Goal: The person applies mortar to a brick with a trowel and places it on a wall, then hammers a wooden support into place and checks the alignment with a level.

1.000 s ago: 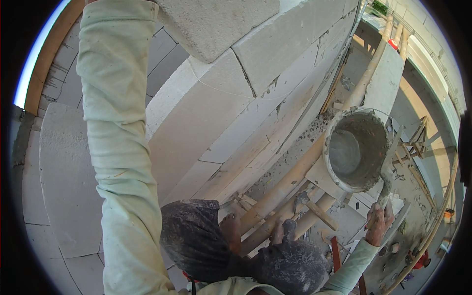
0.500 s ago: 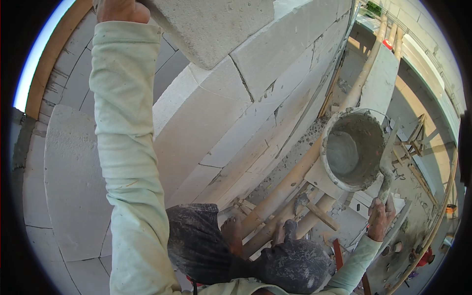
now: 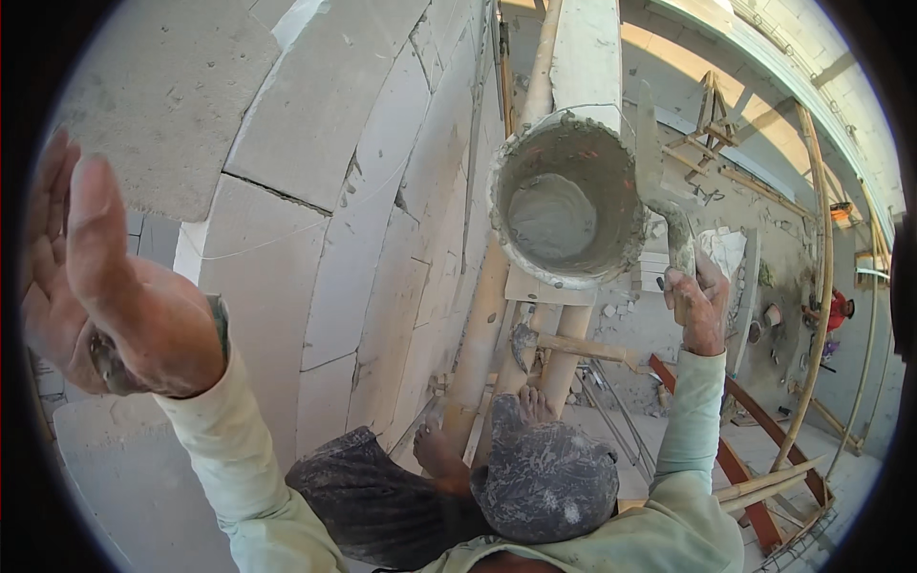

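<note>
My left hand [image 3: 138,286] is raised at the left, fingers stretched out and apart, with nothing in it. Just beyond it, a large pale block [image 3: 162,95] rests on top of the wall of light blocks [image 3: 277,248]. My right hand [image 3: 702,304] grips a mortar-crusted trowel [image 3: 680,239] by its handle, its blade pointing away from me. Immediately left of the trowel stands a bucket [image 3: 619,258] with grey mortar [image 3: 551,218] in the bottom and caked on its inner wall.
Under my bare feet run bamboo poles [image 3: 475,368], with a hammer [image 3: 578,346] lying across them. A long pale board [image 3: 585,57] extends beyond the bucket. Far below right, a person in red [image 3: 839,313] is near a wall; reddish beams [image 3: 750,411] lie below.
My left hand has come back from beside the block and opened. The view has swung right, so the bucket appears further left. The trowel stays in my right hand.
</note>
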A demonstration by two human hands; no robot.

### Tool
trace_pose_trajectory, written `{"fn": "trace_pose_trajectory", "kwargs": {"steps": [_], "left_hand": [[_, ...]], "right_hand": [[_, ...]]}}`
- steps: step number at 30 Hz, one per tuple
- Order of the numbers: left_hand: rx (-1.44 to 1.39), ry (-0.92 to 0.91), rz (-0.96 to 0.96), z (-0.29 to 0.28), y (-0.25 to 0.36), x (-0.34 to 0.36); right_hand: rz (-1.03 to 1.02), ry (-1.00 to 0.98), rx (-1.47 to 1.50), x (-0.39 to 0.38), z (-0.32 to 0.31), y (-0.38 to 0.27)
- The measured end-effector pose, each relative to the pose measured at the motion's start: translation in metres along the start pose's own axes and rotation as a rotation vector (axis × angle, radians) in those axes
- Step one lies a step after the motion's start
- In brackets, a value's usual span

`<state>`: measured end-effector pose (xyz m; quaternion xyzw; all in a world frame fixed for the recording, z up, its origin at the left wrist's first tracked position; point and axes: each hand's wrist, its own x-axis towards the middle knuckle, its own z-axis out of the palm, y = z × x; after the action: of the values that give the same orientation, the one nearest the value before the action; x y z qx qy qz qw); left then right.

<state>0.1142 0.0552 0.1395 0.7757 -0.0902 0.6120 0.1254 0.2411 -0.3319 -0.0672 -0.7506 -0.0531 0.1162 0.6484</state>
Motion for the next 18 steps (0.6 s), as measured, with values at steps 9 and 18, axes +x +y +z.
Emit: {"fn": "trace_pose_trajectory", "kwargs": {"steps": [9, 18], "left_hand": [[-0.252, -1.250, -1.066, 0.241, -0.039, -0.142], [-0.218, -1.662, -0.791, 0.281, -0.018, -0.160]], "right_hand": [[0.039, 0.080, 0.044, -0.027, 0.003, 0.004], [0.272, 0.133, 0.027, -0.077, -0.022, -0.041]]}}
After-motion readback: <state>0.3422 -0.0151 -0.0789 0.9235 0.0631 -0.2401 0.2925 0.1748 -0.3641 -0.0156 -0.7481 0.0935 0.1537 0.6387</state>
